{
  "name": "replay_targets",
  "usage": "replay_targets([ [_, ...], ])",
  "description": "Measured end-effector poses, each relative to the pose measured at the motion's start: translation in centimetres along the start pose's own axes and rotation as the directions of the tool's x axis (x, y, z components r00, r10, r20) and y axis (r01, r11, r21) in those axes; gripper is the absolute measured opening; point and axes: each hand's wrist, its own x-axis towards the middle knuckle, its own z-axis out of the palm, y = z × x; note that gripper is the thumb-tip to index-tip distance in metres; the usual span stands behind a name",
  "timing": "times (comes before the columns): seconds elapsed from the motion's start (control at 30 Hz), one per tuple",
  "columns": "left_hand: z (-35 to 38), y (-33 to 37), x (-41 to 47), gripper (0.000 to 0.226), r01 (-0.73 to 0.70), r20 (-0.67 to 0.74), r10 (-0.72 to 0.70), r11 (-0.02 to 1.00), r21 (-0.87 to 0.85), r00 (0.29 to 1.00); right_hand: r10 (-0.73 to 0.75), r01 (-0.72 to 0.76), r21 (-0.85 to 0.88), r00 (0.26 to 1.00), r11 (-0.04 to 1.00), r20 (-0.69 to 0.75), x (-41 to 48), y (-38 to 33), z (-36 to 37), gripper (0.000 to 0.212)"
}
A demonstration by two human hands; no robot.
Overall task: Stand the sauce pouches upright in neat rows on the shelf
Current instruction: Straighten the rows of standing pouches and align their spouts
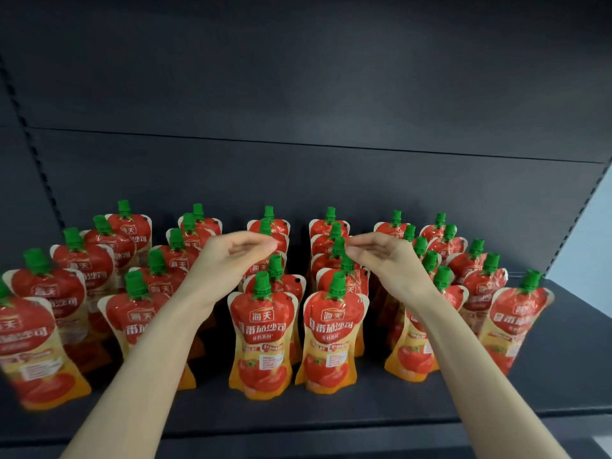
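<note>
Several red and orange sauce pouches with green caps stand upright in rows running front to back on the dark shelf (381,402). The front pouch of one middle row (263,339) and the front pouch of the row to its right (332,339) face me. My left hand (228,256) hovers over the left middle row, fingers loosely extended toward the caps, holding nothing. My right hand (381,256) hovers over the right middle row, fingertips close to a green cap (338,246); whether they touch it I cannot tell.
The dark back panel (298,180) rises behind the rows. Perforated uprights frame the shelf at the left (43,180) and right (576,226). A bare strip of shelf runs along the front edge. The leftmost front pouch (29,352) is blurred.
</note>
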Motion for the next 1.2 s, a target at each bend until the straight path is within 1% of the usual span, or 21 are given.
replay_targets([
  [0.1, -0.3, -0.1, -0.3, 0.017, 0.077, 0.113, -0.075, 0.997, -0.016, 0.991, 0.034, -0.034, -0.007, 0.998, 0.999, 0.058, -0.8, 0.1, 0.1, 0.027],
  [0.2, -0.4, 0.2, -0.1, 0.022, 0.17, 0.216, -0.15, 0.982, -0.076, 0.965, 0.043, -0.04, -0.041, 0.997, 0.998, 0.071, -1.0, -0.2, 0.3, 0.025],
  [0.33, -0.4, 0.5, 0.3, 0.023, 0.218, 0.243, -0.194, 0.973, -0.077, 0.951, 0.049, -0.048, -0.021, 0.995, 0.999, 0.086, -1.2, -0.5, 0.4, 0.019],
  [0.43, -0.4, 0.4, 0.4, 0.019, 0.209, 0.222, -0.187, 0.974, -0.082, 0.957, 0.04, -0.04, 0.007, 0.995, 0.999, 0.096, -1.4, -0.5, 0.5, 0.014],
  [0.53, -0.7, 0.2, 0.3, 0.014, 0.182, 0.165, -0.166, 0.98, -0.084, 0.972, 0.035, -0.037, 0.019, 0.994, 0.999, 0.101, -1.4, -0.5, 0.7, 0.014],
  [0.73, -1.8, -0.4, 0.4, 0.015, 0.156, 0.105, -0.152, 0.987, -0.026, 0.983, 0.024, -0.027, 0.026, 0.993, 0.999, 0.112, -1.4, -0.5, 0.6, 0.013],
  [1.07, -1.9, -0.8, 0.5, 0.017, 0.151, 0.094, -0.151, 0.989, 0.007, 0.984, 0.042, -0.041, -0.005, 0.989, 0.999, 0.144, -1.0, -0.3, 0.2, 0.014],
  [1.13, -1.9, -0.7, 0.4, 0.017, 0.145, 0.081, -0.147, 0.989, 0.019, 0.986, 0.04, -0.038, -0.022, 0.99, 0.999, 0.135, -0.9, -0.2, 0.2, 0.018],
  [1.2, -2.0, -0.4, 0.5, 0.017, 0.1, 0.028, -0.1, 0.995, 0.003, 0.995, 0.016, -0.016, 0.001, 0.996, 1.0, 0.087, -0.5, -0.4, 0.0, 0.025],
])
